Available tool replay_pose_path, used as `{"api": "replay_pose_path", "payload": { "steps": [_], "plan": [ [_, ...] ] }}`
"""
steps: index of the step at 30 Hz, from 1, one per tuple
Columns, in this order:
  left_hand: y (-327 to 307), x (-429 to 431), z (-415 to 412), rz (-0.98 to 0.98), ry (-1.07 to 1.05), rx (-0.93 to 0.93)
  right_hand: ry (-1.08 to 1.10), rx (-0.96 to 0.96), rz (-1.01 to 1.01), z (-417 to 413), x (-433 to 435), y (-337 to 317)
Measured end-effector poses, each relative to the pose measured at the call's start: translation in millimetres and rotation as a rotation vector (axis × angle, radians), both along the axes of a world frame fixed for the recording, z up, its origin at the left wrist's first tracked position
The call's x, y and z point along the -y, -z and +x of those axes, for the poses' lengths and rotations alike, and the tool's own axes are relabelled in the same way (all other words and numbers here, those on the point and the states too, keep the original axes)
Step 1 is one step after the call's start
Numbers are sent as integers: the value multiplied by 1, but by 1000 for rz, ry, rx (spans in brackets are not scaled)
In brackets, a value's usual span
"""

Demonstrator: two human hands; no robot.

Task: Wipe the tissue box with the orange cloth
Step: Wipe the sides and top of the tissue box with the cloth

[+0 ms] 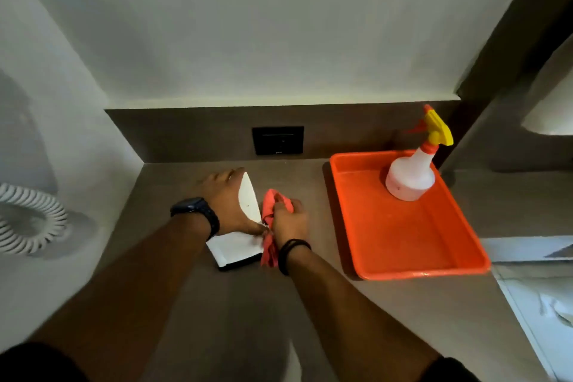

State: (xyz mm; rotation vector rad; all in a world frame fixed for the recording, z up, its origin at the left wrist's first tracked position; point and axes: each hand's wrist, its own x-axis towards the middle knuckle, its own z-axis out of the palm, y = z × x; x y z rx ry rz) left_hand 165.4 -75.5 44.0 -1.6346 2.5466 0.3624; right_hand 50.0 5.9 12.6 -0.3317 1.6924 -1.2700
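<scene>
Pressing sideways with the crumpled orange cloth [273,211] could, I judge, tip or slide the white rectangular tissue box [245,226], since it looks tilted up on an edge on the grey-brown countertop [310,319] rather than lying flat; a loose left grip would let it skid toward the wall. A trailing end of cloth hangs below the wrist and might snag on the box's dark lower rim. The left hand [226,198], wearing a dark wristwatch, is spread over the box's left side and top, fingers extended and thumb hooked at its near corner, steadying it. The right hand [290,220] is clenched around the bunched cloth, held against the box's right face. Well apart to the right, a white spray bottle with yellow trigger [412,174] stands in an orange plastic tray [418,267].
</scene>
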Motion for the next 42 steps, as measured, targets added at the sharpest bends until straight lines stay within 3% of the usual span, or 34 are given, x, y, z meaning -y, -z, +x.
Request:
{"api": "replay_pose_path", "payload": {
  "steps": [3,5,10,13,15,18,24,34,39,42],
  "plan": [
    [-2,-1,2,35,-107,-41,144,257,-87,-15,5,-12],
    [-9,3,11,74,-51,-71,220,274,-196,-28,10,-22],
    [-35,18,46,212,193,-33,-34,-278,-447,-17,10,-57],
    [-34,12,47,261,228,-186,-450,-787,-502,3,10,-56],
    [-28,7,51,249,196,-290,-761,-1036,-420,12,12,-46],
    [-18,-2,66,180,140,-331,-867,-1199,-331,14,15,-36],
    [-14,-16,73,-67,78,-292,-934,-1464,-386,23,19,-35],
    [-9,-17,75,-84,34,-252,-1008,-1498,-418,23,16,-37],
    [-3,-17,74,-80,11,-266,-889,-1371,-325,21,21,-38],
    [0,-17,75,-86,2,-300,-948,-1405,-388,28,18,-36]
  ]
}}
